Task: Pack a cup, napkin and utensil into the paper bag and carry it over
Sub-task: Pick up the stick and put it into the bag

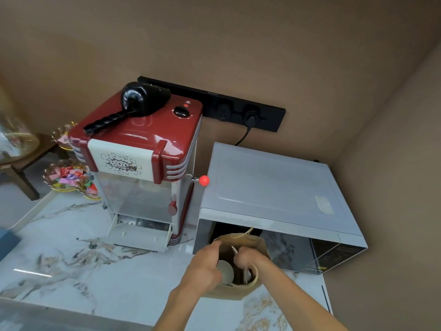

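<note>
A brown paper bag point(248, 243) stands open on the marble counter in front of the microwave. Inside it lies a white cup point(226, 273), at the bag's left side. My left hand point(205, 266) reaches over the bag's left rim, its fingers at the bag's far edge and its palm against the cup. My right hand point(245, 258) is curled shut at the bag's mouth, pinching a thin pale stick-like utensil point(234, 249) that points up and left. A twisted paper handle point(253, 277) loops at the near rim. No napkin can be made out.
A silver microwave point(269, 187) stands right behind the bag, at the right. A red popcorn machine point(143, 168) with a red knob point(204, 180) stands to the left. Dishes of coloured wrappers point(69, 177) sit far left. The marble counter point(95, 271) stretches left and front.
</note>
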Demonstrator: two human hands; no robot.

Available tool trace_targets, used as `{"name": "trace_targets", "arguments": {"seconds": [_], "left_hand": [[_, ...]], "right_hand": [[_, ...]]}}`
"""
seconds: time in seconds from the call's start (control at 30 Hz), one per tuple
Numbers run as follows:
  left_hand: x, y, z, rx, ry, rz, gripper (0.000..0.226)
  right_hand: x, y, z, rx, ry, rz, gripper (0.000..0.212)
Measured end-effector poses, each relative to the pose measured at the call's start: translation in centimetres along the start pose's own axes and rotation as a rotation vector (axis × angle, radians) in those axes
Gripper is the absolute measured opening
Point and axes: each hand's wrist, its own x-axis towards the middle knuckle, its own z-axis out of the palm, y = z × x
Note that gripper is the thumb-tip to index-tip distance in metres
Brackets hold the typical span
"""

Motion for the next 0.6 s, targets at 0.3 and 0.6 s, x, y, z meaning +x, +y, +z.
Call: {"name": "trace_targets", "arguments": {"seconds": [0.3,0.6], "left_hand": [[0.1,0.2,0.2,0.017,0.025,0.053,0.078],[0.8,-0.6,0.7,-0.044,0.048,0.072,0.085]], "right_hand": [[0.4,-0.6,0.6,-0.061,-0.041,-0.035,0.035],[-8.6,12.4,-3.9,0.931,0.106,-0.372,0.022]]}}
